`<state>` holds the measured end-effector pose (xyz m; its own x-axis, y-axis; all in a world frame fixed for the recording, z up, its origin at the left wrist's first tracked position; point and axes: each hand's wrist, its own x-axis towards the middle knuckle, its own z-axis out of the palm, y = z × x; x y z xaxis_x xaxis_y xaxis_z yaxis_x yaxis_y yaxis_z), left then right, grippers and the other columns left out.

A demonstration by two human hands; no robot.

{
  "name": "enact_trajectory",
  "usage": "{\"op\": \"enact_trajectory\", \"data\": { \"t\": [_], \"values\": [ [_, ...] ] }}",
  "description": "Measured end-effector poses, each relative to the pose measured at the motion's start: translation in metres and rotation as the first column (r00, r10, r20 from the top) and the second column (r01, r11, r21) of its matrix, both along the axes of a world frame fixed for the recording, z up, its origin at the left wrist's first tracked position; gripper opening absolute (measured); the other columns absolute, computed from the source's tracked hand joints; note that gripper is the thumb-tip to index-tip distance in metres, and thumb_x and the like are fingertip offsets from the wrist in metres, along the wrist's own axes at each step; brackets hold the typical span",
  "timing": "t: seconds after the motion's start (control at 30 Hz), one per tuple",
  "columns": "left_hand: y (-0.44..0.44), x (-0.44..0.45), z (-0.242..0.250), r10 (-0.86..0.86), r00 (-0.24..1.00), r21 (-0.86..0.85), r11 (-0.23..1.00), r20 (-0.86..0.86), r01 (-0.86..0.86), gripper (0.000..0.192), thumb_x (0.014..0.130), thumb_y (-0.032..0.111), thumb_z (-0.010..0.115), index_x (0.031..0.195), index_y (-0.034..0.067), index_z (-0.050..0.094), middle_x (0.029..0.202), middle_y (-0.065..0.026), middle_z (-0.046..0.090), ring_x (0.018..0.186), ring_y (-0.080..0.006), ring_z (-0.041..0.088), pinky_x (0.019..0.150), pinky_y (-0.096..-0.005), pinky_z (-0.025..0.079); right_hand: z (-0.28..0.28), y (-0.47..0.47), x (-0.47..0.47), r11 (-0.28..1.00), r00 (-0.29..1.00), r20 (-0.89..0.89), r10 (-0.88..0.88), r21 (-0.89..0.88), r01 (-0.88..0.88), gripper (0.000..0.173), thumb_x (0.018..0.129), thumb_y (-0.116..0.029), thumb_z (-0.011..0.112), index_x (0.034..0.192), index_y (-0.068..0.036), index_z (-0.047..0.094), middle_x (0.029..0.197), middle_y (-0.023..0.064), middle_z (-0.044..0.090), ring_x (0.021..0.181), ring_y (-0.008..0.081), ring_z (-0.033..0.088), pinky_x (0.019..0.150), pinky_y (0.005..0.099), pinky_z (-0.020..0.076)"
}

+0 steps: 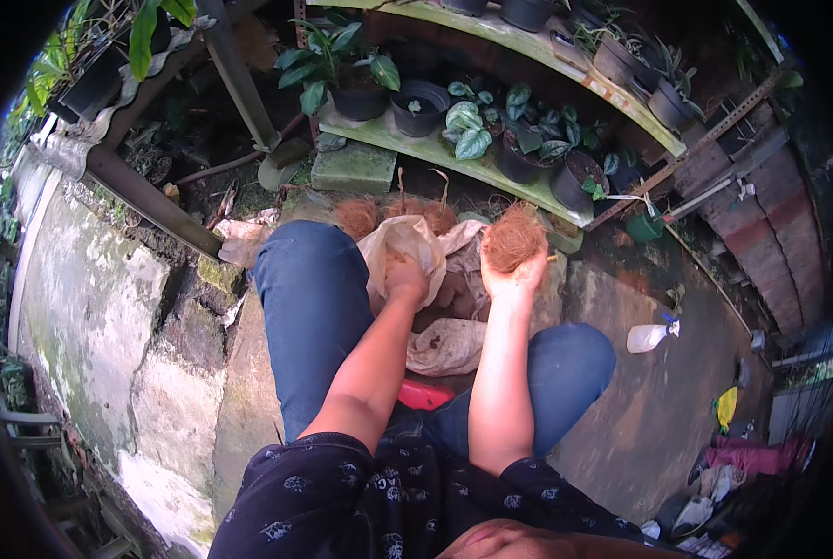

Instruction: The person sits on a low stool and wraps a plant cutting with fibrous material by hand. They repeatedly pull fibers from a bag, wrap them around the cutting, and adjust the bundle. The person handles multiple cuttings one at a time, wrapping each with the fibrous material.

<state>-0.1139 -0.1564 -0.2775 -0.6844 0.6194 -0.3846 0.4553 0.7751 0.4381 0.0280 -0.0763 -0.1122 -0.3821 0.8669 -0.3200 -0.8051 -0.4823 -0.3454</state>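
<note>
My left hand (404, 276) reaches into the mouth of a pale translucent plastic bag (427, 255). Its fingers are partly hidden by the bag, so what they hold cannot be made out. On the palm of my right hand (513, 279) rests a ball of reddish-brown coconut fibre (516, 239), with the fingers curled around its underside. Between my knees lies an opened woven sack (444, 347) with brown material (451, 300) inside. Beyond the bag, several similar fibre balls (357, 218) sit on the ground, some with thin stems (445, 190) sticking up.
Potted plants stand on a mossy lower shelf (416, 143) ahead, under an upper shelf (563, 52). A spray bottle (648, 337) lies on the concrete floor at right. A red object (423, 395) shows below the sack. A metal frame (154, 202) stands left.
</note>
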Motion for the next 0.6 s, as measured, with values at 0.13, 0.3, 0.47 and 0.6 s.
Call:
{"op": "enact_trajectory", "data": {
  "t": [0.13, 0.3, 0.47, 0.6],
  "values": [
    [0.0, 0.002, 0.059, -0.05, 0.999, 0.047, 0.998, -0.009, 0.051, 0.032, 0.091, 0.011, 0.065, 0.122, 0.003, 0.073, 0.127, -0.0253, 0.069, 0.115, -0.0426, 0.07, 0.097, -0.0507, 0.058, -0.008, 0.007, 0.018, 1.0, 0.999, 0.051, 0.016, -0.003, -0.016, 0.044, 0.1, -0.046, 0.058, 0.125, -0.01, 0.065, 0.115, 0.0097, 0.071, 0.099, 0.0319, 0.069, 0.083, 0.0485, 0.0591],
    [-0.01, -0.017, 0.119, 0.157, 0.987, 0.369, 0.919, -0.02, -0.138, 0.021, 0.086, 0.007, 0.065, 0.101, 0.003, 0.079, 0.106, -0.0243, 0.076, 0.101, -0.0418, 0.075, 0.089, -0.0519, 0.06, -0.006, 0.005, 0.018, 0.979, 0.928, 0.314, 0.2, -0.034, -0.2, 0.044, 0.099, -0.046, 0.059, 0.124, -0.011, 0.066, 0.113, 0.0094, 0.074, 0.098, 0.0346, 0.072, 0.077, 0.048, 0.0593],
    [-0.024, -0.039, 0.146, 0.175, 0.947, 0.652, 0.691, 0.269, -0.313, 0.015, 0.086, 0.007, 0.071, 0.097, -0.001, 0.078, 0.096, -0.0205, 0.077, 0.083, -0.0304, 0.076, 0.076, -0.0419, 0.06, -0.014, -0.012, -0.001, 0.916, 0.825, 0.457, 0.332, 0.053, -0.398, 0.049, 0.1, -0.045, 0.056, 0.13, -0.006, 0.064, 0.115, 0.0108, 0.075, 0.099, 0.0358, 0.074, 0.073, 0.0472, 0.0609],
    [-0.034, -0.045, 0.148, 0.14, 0.742, 0.575, 0.544, 0.656, -0.611, 0.01, 0.092, 0.005, 0.071, 0.098, -0.001, 0.076, 0.084, -0.0074, 0.073, 0.069, -0.0146, 0.066, 0.063, -0.0321, 0.053, -0.036, -0.037, -0.022, 0.749, 0.773, 0.015, 0.635, 0.236, -0.62, 0.05, 0.098, -0.041, 0.061, 0.134, -0.006, 0.064, 0.113, 0.0089, 0.075, 0.097, 0.0259, 0.075, 0.076, 0.0438, 0.0622]
  ]
}}
